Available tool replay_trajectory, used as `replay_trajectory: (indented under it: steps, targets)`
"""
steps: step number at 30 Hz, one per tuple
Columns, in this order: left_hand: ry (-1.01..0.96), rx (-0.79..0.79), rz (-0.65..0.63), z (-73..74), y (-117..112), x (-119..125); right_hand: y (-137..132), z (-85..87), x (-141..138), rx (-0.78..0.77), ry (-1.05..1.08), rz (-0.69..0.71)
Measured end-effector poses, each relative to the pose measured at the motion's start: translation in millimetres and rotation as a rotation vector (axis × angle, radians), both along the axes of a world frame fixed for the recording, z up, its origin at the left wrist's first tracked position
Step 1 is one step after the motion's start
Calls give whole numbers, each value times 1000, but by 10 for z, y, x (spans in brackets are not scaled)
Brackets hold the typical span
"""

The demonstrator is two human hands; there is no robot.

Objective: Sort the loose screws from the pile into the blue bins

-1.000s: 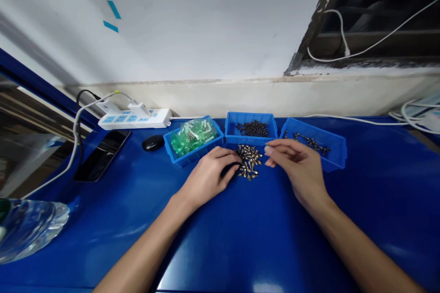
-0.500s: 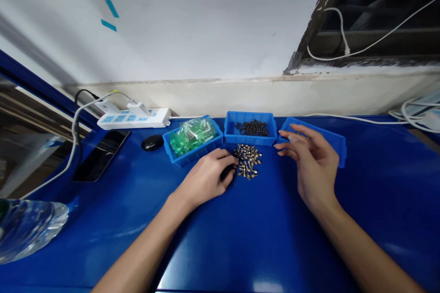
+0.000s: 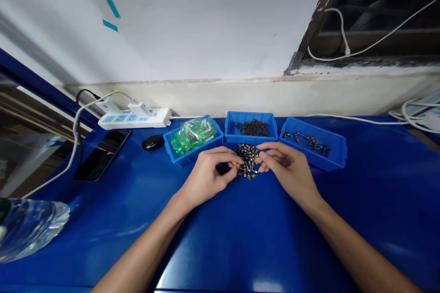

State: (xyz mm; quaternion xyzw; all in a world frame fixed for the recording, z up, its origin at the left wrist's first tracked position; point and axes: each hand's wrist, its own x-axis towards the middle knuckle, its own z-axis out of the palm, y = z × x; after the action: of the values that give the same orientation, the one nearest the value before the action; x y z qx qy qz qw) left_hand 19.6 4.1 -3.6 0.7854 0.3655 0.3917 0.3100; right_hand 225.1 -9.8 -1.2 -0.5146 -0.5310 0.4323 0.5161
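A pile of shiny metal screws [image 3: 248, 152] lies on the blue tabletop between my two hands. At its left edge, my left hand [image 3: 215, 171] pinches a screw between thumb and index fingertip. My right hand [image 3: 287, 162] reaches in from the right, its thumb and fingers slightly apart at the pile's edge, with nothing visible between them. Behind the right hand, a blue bin [image 3: 332, 144] holds several similar screws. The middle blue bin [image 3: 250, 139] contains dark screws [image 3: 254, 127]. To the left, another blue bin [image 3: 187, 158] holds green and white plastic pieces in clear bags [image 3: 194, 135].
A black mouse [image 3: 153, 142], a dark phone [image 3: 103, 155] and a white power strip [image 3: 137, 119] with cables sit at the left. A clear bottle [image 3: 32, 229] stands at the near left. The wall [image 3: 206, 32] rises behind the bins; coiled cables [image 3: 412, 112] lie far right.
My right hand has moved left from over the right bin to the pile, uncovering the screws in that bin. My left hand has shifted slightly right, its thumb and index finger now together.
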Motion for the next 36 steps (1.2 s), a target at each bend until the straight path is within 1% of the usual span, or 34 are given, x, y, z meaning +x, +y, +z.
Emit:
replay_trajectory:
  steps: [4, 8, 11, 13, 20, 22, 24, 25, 27, 29, 30, 31, 33, 36]
  targets:
    - [-155, -121, 30, 6, -8, 34, -10, -25, -32, -55, -31, 44]
    - [-285, -277, 55, 5, -3, 61, -3, -14, -36, -90, 1, 79]
    - [-376, -398, 59, 23, 3, 64, -3, 4, -36, -114, 30, 131]
    - [-414, -449, 48, 37, 6, 60, -6, 15, -40, -141, 42, 172]
    - [-431, -537, -1, 45, 4, 66, -13, 22, -54, -231, 154, 281]
    - [-418, -529, -14, 37, -1, 68, -12, 14, -54, -248, 201, 301]
    - [-368, -459, -15, 29, -4, 61, -10, 7, -51, -263, 254, 299]
    - [-313, -388, -8, 23, -4, 52, -7, 5, -48, -261, 277, 285]
    - [-129, -187, 1, 6, 6, 25, 0, 8, -36, -232, 314, 212]
    - [109, 16, -9, -28, 26, -12, 14, 22, -15, -179, 335, 80]
    - [220, 87, -23, -51, 38, -31, 23, 32, 0, -150, 341, -1]
    - [308, 132, -35, -77, 51, -49, 34, 43, 16, -118, 347, -89]
    - [407, 165, -39, -131, 73, -73, 57, 66, 53, -51, 361, -267]
    - [429, 181, -35, -181, 88, -83, 87, 94, 100, 40, 384, -483]
